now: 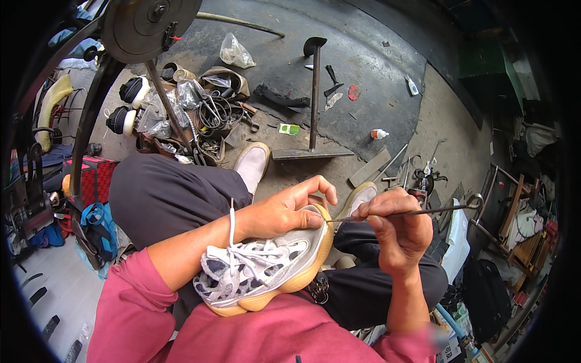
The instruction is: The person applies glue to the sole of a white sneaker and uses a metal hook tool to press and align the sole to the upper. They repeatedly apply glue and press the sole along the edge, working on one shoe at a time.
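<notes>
A white and grey sneaker (290, 253) with dark spotted panels, white laces and a thick yellowish sole lies across my lap, its toe pointing away and to the right. My left hand (275, 212) is closed on the toe, thumb pressed on the upper and the index finger raised and bent. Pinched in my right hand (396, 233) is a thin metal awl (448, 210) with a looped end sticking out to the right. Its narrow tip meets the toe where sole and upper join; whether it has pierced the material I cannot tell.
An iron shoe-repair stand (315, 103) rises from the floor ahead. A black machine wheel (151, 24) overhangs the far left, above a pile of tools and plastic bags (190, 94). Further right lie a small white bottle (379, 134) and metal tools (426, 175). A wooden rack (514, 212) stands at right.
</notes>
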The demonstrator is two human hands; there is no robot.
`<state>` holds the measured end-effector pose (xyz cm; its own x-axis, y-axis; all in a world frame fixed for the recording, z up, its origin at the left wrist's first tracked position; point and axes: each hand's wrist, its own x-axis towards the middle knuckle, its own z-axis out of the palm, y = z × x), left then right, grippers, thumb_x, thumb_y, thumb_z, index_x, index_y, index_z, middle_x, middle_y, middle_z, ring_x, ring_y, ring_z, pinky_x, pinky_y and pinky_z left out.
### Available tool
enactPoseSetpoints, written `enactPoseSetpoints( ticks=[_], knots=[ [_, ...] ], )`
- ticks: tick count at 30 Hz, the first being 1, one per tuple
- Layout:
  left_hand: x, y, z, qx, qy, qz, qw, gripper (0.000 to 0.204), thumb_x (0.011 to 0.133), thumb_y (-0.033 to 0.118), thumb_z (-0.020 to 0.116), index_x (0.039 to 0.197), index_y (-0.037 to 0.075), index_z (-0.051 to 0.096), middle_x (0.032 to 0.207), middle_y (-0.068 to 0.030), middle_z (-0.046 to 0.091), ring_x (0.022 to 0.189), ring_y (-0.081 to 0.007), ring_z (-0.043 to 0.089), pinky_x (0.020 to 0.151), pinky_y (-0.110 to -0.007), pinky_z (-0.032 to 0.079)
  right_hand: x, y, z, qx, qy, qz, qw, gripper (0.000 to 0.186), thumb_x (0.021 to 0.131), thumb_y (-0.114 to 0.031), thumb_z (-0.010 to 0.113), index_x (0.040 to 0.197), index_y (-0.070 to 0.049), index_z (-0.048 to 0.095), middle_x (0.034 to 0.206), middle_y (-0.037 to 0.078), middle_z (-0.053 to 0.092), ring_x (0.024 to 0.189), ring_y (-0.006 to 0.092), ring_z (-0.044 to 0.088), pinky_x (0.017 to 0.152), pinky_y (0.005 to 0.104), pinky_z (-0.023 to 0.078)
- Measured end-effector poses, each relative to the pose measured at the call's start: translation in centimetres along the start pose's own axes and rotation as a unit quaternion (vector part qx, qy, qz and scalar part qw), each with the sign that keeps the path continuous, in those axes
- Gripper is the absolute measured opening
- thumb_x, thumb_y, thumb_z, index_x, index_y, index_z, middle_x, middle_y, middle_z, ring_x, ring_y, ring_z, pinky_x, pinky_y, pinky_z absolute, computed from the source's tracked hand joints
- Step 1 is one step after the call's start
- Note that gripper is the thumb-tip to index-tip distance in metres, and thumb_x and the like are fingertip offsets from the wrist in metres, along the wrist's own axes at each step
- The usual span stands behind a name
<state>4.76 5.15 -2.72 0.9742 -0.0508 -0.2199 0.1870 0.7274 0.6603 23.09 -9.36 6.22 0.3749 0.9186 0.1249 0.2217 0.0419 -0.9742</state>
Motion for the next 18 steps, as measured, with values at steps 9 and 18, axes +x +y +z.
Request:
enactPoseSetpoints(
  ticks=[9, 18],
  knots=[
    [0.02, 0.12, 0.03, 0.013, 0.006, 0.0, 1.0, 0.04, 0.1, 0.017, 0.071, 0.131, 0.009, 0.048, 0.114, -0.0006, 0.051, 0.107, -0.0087, 0.051, 0.1, -0.026, 0.042, -0.09, -0.17, 0.38, -0.045, 0.026, -0.038, 0.998, 0.018, 0.086, 0.009, 0.075, 0.099, -0.001, 0.067, 0.089, 0.011, 0.075, 0.078, 0.0229, 0.069, 0.07, 0.0322, 0.053],
    [-0.01, 0.2, 0.08, 0.003, 0.003, -0.004, 1.0, 0.039, 0.1, 0.014, 0.069, 0.131, 0.009, 0.047, 0.115, -0.0007, 0.051, 0.108, -0.0087, 0.051, 0.1, -0.027, 0.042, 0.06, -0.31, 0.28, -0.065, 0.009, -0.061, 0.996, 0.017, 0.087, 0.009, 0.075, 0.099, 0.0, 0.067, 0.088, 0.012, 0.076, 0.077, 0.0234, 0.07, 0.068, 0.0319, 0.055]
  ],
)
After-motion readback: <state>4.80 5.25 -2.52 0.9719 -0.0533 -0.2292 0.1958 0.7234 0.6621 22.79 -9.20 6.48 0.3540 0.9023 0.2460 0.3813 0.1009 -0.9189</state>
